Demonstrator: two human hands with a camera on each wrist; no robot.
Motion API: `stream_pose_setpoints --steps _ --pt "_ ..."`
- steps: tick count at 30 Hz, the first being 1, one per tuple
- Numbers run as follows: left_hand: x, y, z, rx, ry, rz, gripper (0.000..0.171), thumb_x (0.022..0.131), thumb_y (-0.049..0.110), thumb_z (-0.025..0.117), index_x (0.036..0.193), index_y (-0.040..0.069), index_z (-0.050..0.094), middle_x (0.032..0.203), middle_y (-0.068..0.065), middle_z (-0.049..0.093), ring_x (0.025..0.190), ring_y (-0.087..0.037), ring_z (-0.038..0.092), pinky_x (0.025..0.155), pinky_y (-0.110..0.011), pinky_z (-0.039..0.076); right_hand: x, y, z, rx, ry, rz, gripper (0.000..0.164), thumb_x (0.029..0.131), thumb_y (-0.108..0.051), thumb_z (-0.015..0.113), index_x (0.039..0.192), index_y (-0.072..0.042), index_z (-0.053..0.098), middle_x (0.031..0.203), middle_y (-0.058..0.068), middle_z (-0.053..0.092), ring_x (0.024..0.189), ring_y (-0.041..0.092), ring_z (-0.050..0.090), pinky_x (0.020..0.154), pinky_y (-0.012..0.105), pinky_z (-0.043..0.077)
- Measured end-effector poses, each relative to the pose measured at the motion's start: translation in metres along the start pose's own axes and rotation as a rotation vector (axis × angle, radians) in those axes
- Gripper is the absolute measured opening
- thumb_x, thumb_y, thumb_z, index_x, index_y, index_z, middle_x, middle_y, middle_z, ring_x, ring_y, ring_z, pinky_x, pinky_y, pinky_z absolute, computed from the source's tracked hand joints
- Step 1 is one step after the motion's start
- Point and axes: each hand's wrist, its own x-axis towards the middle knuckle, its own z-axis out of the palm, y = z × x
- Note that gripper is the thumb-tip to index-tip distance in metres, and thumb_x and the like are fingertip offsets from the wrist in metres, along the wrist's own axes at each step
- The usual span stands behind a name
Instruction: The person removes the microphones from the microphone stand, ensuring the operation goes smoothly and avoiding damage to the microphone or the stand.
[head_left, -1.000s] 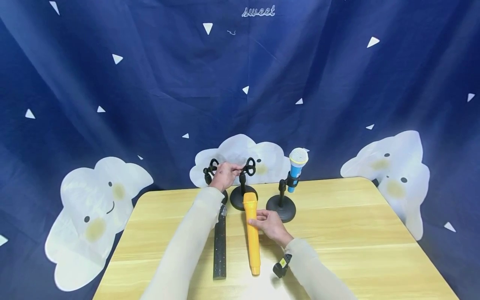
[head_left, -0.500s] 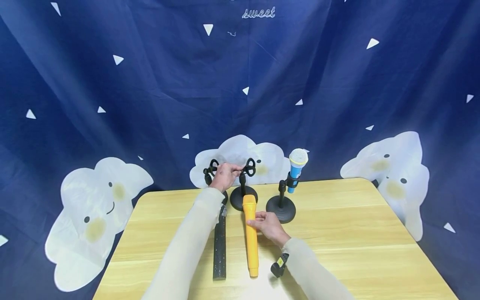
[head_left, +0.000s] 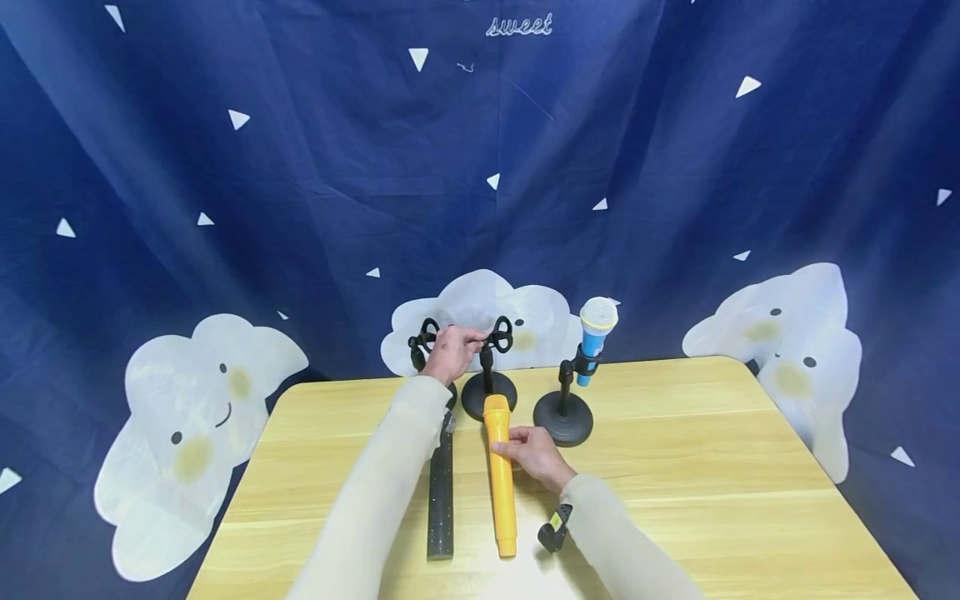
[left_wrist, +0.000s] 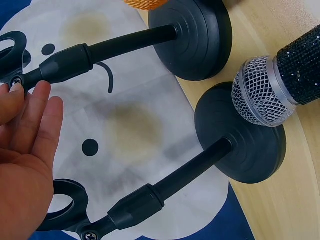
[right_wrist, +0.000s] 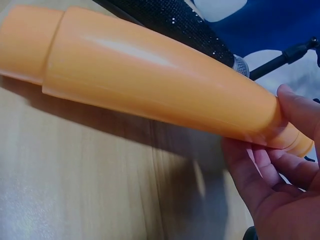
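My left hand (head_left: 450, 357) pinches the clip joint of the middle black microphone stand (left_wrist: 130, 42) between thumb and fingers. The stand's ring-shaped clip (head_left: 501, 335) has nothing in it. My right hand (head_left: 537, 457) grips a yellow-orange microphone (head_left: 502, 492) near its head, thumb on one side and fingers on the other. In the head view that microphone's head overlaps the front of the middle stand's base. A glittery black microphone (head_left: 441, 500) with a silver mesh head (left_wrist: 262, 90) lies to its left, its head by the left stand (left_wrist: 165, 177), partly hidden behind my left arm.
A third stand (head_left: 563, 418) on the right carries a blue toy microphone (head_left: 592, 343) with a white head. All stands are near the back edge of the wooden table (head_left: 712, 467). A dark blue curtain (head_left: 337, 167) with cloud faces hangs behind.
The yellow-orange microphone and my right hand have shifted slightly toward me, the microphone's head drawing back a little from the middle stand. My left hand keeps its place on the clip joint.
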Motion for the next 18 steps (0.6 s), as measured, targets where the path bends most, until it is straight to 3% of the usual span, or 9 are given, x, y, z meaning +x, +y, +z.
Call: stream_pose_setpoints --steps 7,18 --pt "0.0006 -0.0007 0.0014 0.004 0.02 0.007 0.026 0.098 0.006 0.063 0.12 0.014 0.074 0.115 -0.006 0.073 0.106 -0.02 0.069 0.098 -0.035 0.052 0.0023 0.0037 0.0023 -0.075 0.014 0.02 0.029 0.086 -0.016 0.079 0.102 0.007 0.07 0.081 0.004 0.07 0.071 0.012 0.061 0.069 0.033 0.059" --pt "0.0002 -0.0003 0.0027 0.022 0.042 0.008 0.026 0.098 0.006 0.062 0.12 0.014 0.075 0.108 -0.004 0.075 0.103 -0.02 0.07 0.099 -0.036 0.051 0.0003 0.0014 0.0082 -0.097 0.013 0.045 0.028 0.085 -0.015 0.079 0.1 0.007 0.07 0.078 0.003 0.068 0.069 0.012 0.061 0.067 0.033 0.059"
